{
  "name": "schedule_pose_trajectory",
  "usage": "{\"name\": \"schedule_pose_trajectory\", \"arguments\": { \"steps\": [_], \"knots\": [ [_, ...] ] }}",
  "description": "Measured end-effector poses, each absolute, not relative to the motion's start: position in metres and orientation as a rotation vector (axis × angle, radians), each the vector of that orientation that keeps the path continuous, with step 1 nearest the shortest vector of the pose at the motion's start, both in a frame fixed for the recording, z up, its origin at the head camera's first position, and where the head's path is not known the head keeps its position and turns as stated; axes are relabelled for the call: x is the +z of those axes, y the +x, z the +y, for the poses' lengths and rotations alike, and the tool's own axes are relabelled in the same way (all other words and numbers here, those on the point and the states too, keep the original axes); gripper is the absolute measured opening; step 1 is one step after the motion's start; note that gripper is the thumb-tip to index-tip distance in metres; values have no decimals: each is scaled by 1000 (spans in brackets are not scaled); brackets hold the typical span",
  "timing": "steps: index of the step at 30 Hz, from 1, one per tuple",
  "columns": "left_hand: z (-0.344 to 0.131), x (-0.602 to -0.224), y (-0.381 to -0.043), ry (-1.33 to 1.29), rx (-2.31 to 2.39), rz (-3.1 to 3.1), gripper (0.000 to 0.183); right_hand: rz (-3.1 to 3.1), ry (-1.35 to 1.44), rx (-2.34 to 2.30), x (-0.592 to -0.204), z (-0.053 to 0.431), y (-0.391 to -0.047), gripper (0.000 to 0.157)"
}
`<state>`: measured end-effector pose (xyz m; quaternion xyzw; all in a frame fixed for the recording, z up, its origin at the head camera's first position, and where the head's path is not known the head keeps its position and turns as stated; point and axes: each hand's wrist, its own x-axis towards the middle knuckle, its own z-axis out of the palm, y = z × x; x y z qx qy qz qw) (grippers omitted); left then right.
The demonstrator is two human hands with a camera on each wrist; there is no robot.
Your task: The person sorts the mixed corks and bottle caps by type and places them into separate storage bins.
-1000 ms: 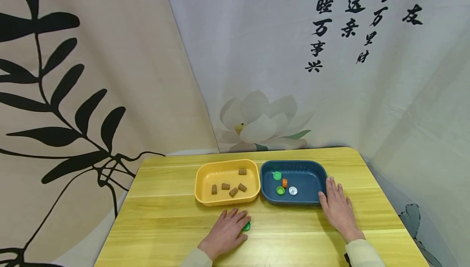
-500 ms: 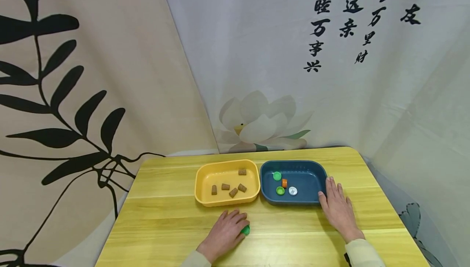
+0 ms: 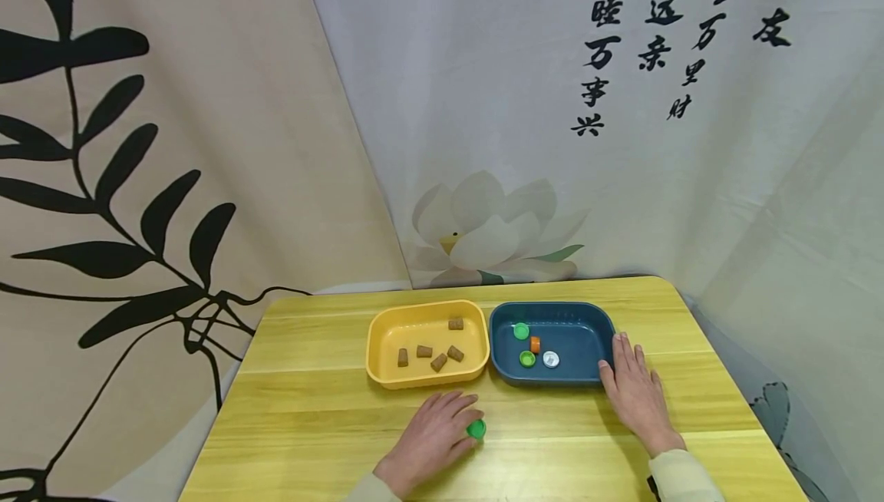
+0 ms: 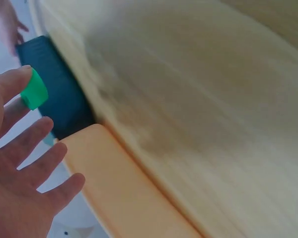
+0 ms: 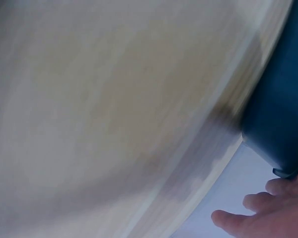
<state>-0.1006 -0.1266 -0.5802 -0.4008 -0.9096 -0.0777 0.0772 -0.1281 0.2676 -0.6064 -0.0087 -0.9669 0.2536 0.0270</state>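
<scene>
Between thumb and index finger, my left hand (image 3: 431,440) pinches a green bottle cap (image 3: 476,429); the other fingers spread out. The left wrist view shows that cap (image 4: 36,90) at the fingertips, raised off the table. My right hand (image 3: 638,398) lies with straight fingers along the right side of the dark blue tray (image 3: 580,378), fingertips at its rim. Inside that tray are two green caps, one of them a bright green cap (image 3: 521,331), an orange cap (image 3: 535,345) and a silver-white cap (image 3: 550,359).
A yellow tray (image 3: 376,371) stands left of the blue one, close beside it, with several brown cork pieces (image 3: 438,362) in it. Both trays are on the wooden table (image 3: 290,402). Printed curtains (image 3: 525,103) hang behind the table.
My left hand has drawn slightly left, then moved right and a little forward, carrying the green cap in its pinch. The right hand and both trays stay where they were.
</scene>
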Motion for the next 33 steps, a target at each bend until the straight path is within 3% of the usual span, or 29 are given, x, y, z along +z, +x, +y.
{"name": "schedule_pose_trajectory", "arguments": {
  "steps": [15, 33],
  "knots": [
    [-88, -552, -119, -1102, -396, -2658, 41, -2993, -36, 781, -608, 269, -127, 73],
    [-37, -548, -160, -891, -517, -2630, 43, -2983, -36, 778, -607, 268, -128, 72]
  ]
}}
